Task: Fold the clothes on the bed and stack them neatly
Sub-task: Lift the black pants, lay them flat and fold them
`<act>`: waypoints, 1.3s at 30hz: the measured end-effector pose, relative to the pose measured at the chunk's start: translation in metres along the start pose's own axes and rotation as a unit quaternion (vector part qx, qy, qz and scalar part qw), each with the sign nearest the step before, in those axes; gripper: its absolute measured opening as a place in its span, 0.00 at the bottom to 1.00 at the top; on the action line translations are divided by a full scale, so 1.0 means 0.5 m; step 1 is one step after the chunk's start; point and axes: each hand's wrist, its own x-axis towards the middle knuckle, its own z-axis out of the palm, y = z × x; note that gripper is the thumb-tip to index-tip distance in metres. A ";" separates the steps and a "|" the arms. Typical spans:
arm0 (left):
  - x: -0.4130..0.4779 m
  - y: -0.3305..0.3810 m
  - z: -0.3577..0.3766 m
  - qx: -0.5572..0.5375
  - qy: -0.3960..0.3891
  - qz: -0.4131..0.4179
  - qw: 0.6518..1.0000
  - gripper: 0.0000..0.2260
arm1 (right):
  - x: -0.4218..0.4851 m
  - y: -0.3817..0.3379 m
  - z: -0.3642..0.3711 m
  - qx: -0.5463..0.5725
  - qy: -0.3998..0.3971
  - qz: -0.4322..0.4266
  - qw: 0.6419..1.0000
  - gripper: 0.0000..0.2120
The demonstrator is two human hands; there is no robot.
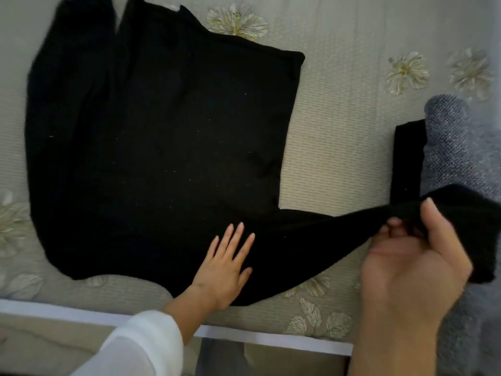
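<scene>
A large black garment (151,147) lies spread flat across the bed (339,109). One sleeve runs from its lower right corner toward the right. My left hand (225,264) lies flat on the garment's near edge, fingers apart, pressing the cloth down. My right hand (414,256) pinches the end of that sleeve (325,240) and holds it lifted just above the bed. A folded black piece (406,161) lies at the right, partly under a grey knitted garment (461,158).
The bed cover is beige with embroidered flowers (235,21) and leaves. The bed's white front edge (54,310) runs along the bottom, with floor below it. The grey knit stretches down the right side of the bed.
</scene>
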 end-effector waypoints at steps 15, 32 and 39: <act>-0.060 -0.054 0.069 0.086 0.016 0.104 0.991 0.26 | 0.037 0.335 -0.008 -0.752 -0.388 0.047 0.531 0.25; -0.128 -0.251 -0.042 -0.257 0.241 -0.017 0.936 0.13 | -0.056 0.428 -0.024 -0.862 -0.297 -0.128 0.390 0.33; -0.157 -0.544 -0.208 -0.261 0.413 -0.267 0.830 0.17 | -0.180 0.599 0.132 -0.785 -0.435 -0.180 0.402 0.32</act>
